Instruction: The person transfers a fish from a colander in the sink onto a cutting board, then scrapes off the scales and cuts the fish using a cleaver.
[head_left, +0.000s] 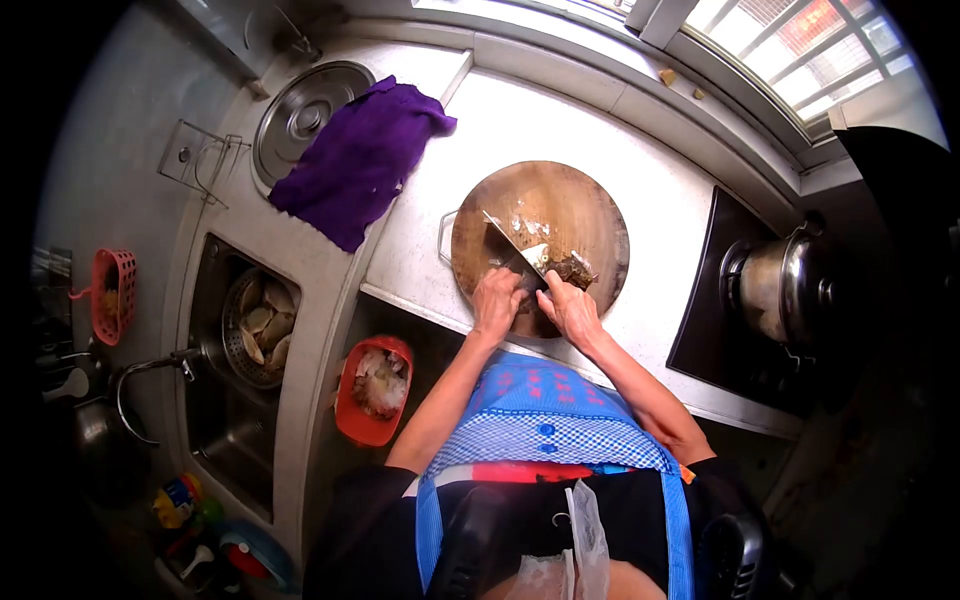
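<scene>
A round wooden cutting board (590, 205) lies on the white counter in front of me, with wet patches on it. My right hand (572, 308) is closed around the handle of a cleaver (508, 250), whose blade slants up and left across the board. Just beyond that hand lies a dark, fish-like piece of food (576, 268), with a pale bit beside the blade. My left hand (497, 305) is at the board's near left edge with fingers bent, close to the blade's dark face. What lies under those fingers is hidden.
A purple cloth (365, 160) partly covers a metal lid (305, 118). Left is a sink (235, 440) with a colander (238, 345) of pale, flat pieces. A red basket (372, 430) of whitish scraps stands below the counter. A steel pot (775, 290) sits on the right-hand stove (705, 310).
</scene>
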